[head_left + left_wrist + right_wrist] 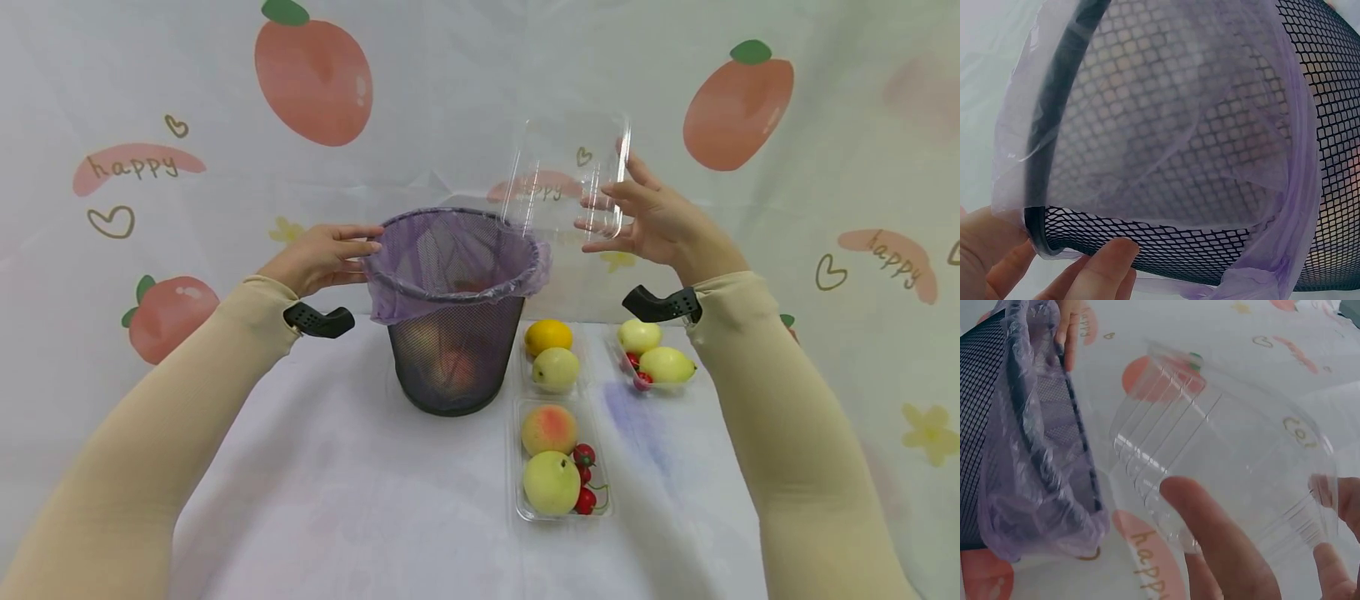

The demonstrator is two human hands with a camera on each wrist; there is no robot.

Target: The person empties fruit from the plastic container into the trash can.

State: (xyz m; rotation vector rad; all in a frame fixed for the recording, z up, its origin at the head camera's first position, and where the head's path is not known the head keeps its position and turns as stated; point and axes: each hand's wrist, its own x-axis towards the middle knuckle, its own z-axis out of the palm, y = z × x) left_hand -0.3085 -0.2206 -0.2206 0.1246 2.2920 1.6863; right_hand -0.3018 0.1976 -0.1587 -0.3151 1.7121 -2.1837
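Note:
A black wire-mesh bin (423, 354) stands tilted on the table, lined with a purple plastic bag (390, 304) folded over its rim. Reddish and yellowish shapes show blurred through the mesh. My left hand (318, 257) holds the rim on the bin's left side; in the left wrist view its fingers (1107, 265) lie along the mesh where the bag does not cover it. Up at the bin's right, my right hand (667, 218) grips a clear plastic container (558, 187) by its side. In the right wrist view that container (1229, 450) appears empty, with spread fingers around it.
Right of the bin, a clear box (525, 510) holds a peach, a pale green fruit and red cherries. Behind it another box has a lemon (548, 337) and a pale fruit (556, 369). Farther right, a third box (678, 383) carries yellow fruits and cherries. A printed cloth (450, 83) hangs behind.

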